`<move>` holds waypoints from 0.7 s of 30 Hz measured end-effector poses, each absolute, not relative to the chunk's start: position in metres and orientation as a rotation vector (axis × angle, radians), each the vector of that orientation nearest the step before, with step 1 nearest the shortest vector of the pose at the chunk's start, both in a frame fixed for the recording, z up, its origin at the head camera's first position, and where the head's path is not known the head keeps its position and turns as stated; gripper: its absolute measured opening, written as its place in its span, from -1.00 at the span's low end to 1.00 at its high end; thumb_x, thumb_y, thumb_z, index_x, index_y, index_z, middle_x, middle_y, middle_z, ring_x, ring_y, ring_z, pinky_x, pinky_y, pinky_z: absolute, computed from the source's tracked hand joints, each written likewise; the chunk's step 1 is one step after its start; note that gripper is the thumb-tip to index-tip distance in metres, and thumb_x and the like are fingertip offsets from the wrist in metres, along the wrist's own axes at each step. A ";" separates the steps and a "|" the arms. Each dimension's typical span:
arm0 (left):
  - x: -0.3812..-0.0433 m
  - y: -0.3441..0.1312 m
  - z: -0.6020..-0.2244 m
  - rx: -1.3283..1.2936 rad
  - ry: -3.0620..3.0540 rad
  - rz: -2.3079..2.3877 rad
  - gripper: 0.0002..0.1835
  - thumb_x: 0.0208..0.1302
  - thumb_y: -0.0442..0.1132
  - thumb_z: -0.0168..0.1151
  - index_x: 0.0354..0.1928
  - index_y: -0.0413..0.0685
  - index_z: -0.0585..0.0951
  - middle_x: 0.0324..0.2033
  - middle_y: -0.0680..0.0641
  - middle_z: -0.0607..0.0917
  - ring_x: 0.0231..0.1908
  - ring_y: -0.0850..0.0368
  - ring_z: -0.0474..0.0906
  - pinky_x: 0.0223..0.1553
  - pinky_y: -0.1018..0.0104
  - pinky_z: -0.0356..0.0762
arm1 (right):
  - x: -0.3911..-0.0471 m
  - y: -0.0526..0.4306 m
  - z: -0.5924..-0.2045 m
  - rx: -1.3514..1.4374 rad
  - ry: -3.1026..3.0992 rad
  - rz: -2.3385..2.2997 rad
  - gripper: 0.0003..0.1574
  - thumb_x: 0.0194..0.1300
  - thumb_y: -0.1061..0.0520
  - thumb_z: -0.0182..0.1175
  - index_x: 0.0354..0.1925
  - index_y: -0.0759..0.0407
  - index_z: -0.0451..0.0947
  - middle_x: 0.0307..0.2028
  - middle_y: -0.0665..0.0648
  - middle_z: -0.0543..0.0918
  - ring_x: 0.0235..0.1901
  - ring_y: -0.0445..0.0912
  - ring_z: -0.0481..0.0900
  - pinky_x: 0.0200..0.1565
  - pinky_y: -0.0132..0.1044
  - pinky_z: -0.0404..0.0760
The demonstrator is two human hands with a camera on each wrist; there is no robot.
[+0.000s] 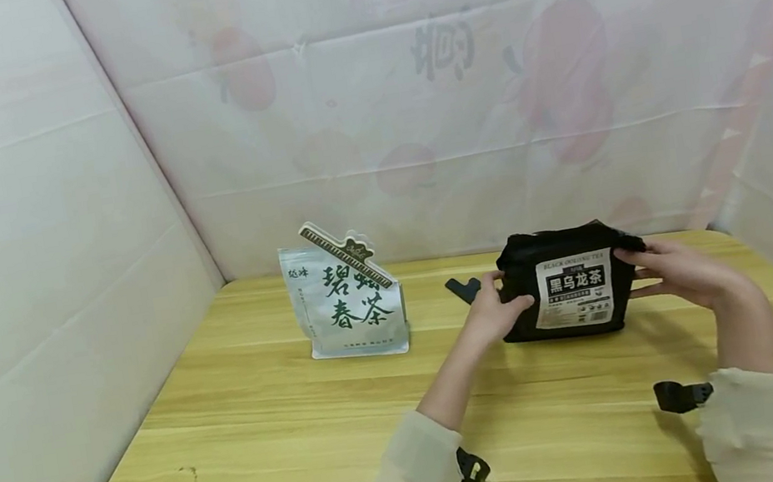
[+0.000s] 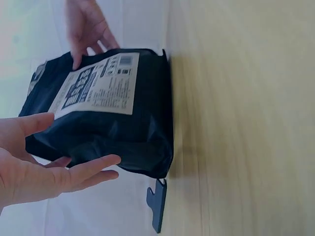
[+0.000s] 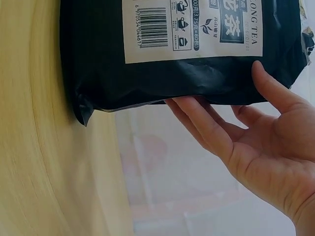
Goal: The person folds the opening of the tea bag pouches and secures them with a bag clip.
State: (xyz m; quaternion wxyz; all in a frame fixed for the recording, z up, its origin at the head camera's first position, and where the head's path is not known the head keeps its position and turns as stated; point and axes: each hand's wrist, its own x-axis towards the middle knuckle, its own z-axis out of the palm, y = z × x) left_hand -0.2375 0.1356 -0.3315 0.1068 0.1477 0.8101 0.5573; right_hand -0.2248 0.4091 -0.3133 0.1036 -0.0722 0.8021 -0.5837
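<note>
A black bag of oolong tea (image 1: 516, 254) with a white label stands upright on the table, its label turned toward me. My left hand (image 1: 494, 310) holds its left side, the thumb lying over the front; in the left wrist view its fingers are spread along that side. At the right side my right hand (image 3: 275, 137) pinches the bag, thumb on the front edge and fingers reaching behind. The bag's top edge looks crumpled. A small dark notched piece (image 1: 464, 289) lies just left of the bag, behind my left hand.
To the left stands a pale tea pouch (image 1: 356, 334) with green characters, a long decorated clip (image 1: 347, 256) set aslant across its top corner. The wooden table (image 1: 274, 444) ends at printed cloth walls (image 1: 336, 114) behind and on both sides. Black straps hang at both wrists.
</note>
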 end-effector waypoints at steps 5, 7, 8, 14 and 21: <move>-0.246 0.125 -0.334 0.382 2.236 1.805 -0.50 -0.01 -0.06 0.15 -0.02 0.05 0.23 0.01 -0.09 0.28 -0.04 0.03 0.27 -0.20 0.20 0.30 | -0.228 0.400 -0.313 -0.214 2.363 -1.718 -0.20 0.23 -0.03 -0.19 0.21 0.29 -0.34 0.14 0.40 -0.19 0.00 0.13 0.14 -0.20 -0.09 0.36; -0.248 0.123 -0.335 0.361 2.172 1.867 -0.52 -0.02 -0.08 0.16 -0.05 0.05 0.25 -0.02 -0.07 0.29 -0.09 0.04 0.31 -0.25 0.21 0.33 | -0.229 0.397 -0.313 -0.213 2.363 -1.714 -0.19 0.23 -0.04 -0.19 0.21 0.31 -0.35 0.14 0.40 -0.20 0.03 0.23 0.02 -0.20 -0.08 0.37; -0.249 0.122 -0.335 0.356 2.144 1.894 -0.53 -0.02 -0.09 0.16 -0.06 0.04 0.25 -0.03 -0.08 0.30 -0.12 0.03 0.33 -0.27 0.21 0.35 | -0.229 0.395 -0.313 -0.217 2.364 -1.711 -0.19 0.23 -0.04 -0.19 0.20 0.32 -0.35 0.14 0.40 -0.19 0.03 0.25 -0.01 -0.21 -0.08 0.37; -0.251 0.116 -0.334 0.327 2.042 1.972 -0.53 -0.02 -0.12 0.17 -0.08 0.00 0.24 -0.09 -0.12 0.29 -0.19 0.01 0.38 -0.29 0.16 0.39 | -0.230 0.387 -0.312 -0.240 2.356 -1.714 -0.21 0.23 -0.03 -0.18 0.20 0.33 -0.32 0.14 0.40 -0.18 0.04 0.27 -0.03 -0.21 -0.07 0.37; -0.254 0.110 -0.333 0.340 2.003 1.982 -0.54 0.00 -0.11 0.15 -0.07 -0.02 0.22 -0.07 -0.15 0.28 -0.18 0.00 0.38 -0.29 0.14 0.39 | -0.231 0.379 -0.310 -0.208 2.367 -1.703 -0.18 0.21 -0.06 -0.15 0.22 0.25 -0.33 0.17 0.35 -0.21 0.06 0.26 -0.06 -0.20 -0.10 0.37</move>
